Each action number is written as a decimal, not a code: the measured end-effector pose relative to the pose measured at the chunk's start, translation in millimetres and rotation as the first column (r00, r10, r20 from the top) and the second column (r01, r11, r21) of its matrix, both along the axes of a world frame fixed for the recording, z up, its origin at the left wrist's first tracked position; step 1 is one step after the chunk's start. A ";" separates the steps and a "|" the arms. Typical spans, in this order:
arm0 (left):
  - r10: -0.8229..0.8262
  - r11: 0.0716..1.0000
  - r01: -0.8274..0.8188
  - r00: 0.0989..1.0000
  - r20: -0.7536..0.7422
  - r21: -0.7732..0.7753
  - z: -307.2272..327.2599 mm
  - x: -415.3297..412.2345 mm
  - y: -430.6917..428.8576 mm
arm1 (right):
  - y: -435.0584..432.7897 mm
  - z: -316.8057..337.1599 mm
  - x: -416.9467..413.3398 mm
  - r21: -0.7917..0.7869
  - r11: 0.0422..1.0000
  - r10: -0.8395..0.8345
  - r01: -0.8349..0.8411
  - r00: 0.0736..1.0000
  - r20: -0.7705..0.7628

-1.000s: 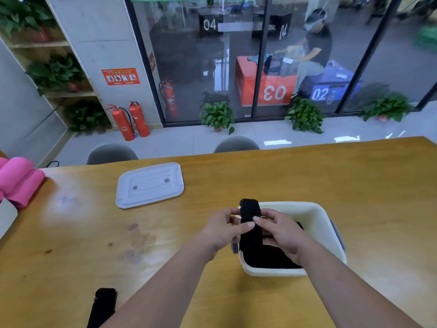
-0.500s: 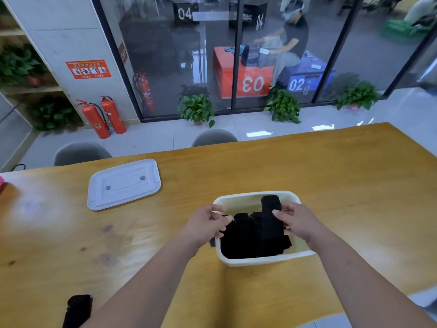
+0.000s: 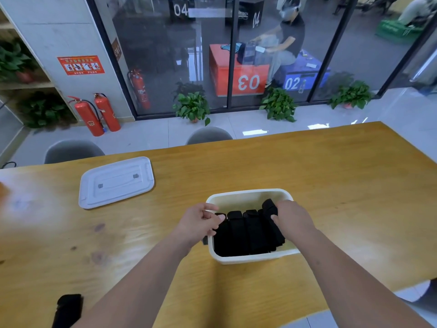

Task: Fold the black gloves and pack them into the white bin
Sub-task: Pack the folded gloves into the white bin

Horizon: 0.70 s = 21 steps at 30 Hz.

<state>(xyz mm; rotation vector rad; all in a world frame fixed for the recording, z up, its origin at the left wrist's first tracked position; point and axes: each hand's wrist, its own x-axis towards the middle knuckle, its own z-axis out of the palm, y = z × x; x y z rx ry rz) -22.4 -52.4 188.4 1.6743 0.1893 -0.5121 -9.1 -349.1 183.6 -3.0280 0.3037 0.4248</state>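
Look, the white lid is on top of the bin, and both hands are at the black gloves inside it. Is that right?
Not quite. The white lid is not on the white bin; it lies flat on the table, off to the bin's left, as the head view shows. The left hand and right hand are at the black gloves inside it.

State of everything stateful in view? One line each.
white bin: open, on table.
lid: flat on table, left of bin.
folded gloves: packed side by side in bin.
rightmost glove: in bin, gripped by right hand.
left hand: fingers curled at bin's left rim; grip unclear.
loose glove: on table, unpacked.
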 end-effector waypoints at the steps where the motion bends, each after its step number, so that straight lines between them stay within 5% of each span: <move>1: 0.000 1.000 0.000 1.000 -0.001 0.001 -0.1 -0.3 0.0 | 0.9 -7.6 1.7 -0.034 0.999 -0.002 0.001 1.000 -0.032; 4: -0.006 1.000 0.006 1.000 0.001 0.013 1.4 -1.4 1.7 | 4.7 -21.1 3.6 -0.071 0.997 0.005 -0.009 0.999 -0.052; 10: 0.010 1.000 -0.010 1.000 0.011 -0.001 1.8 -3.6 2.6 | 9.5 -21.3 -2.6 0.114 0.992 -0.054 0.061 0.997 -0.062; 21: 0.023 1.000 -0.023 1.000 0.005 -0.009 3.1 -5.2 0.7 | 7.5 -28.0 -10.6 0.103 0.995 0.015 -0.006 0.996 -0.084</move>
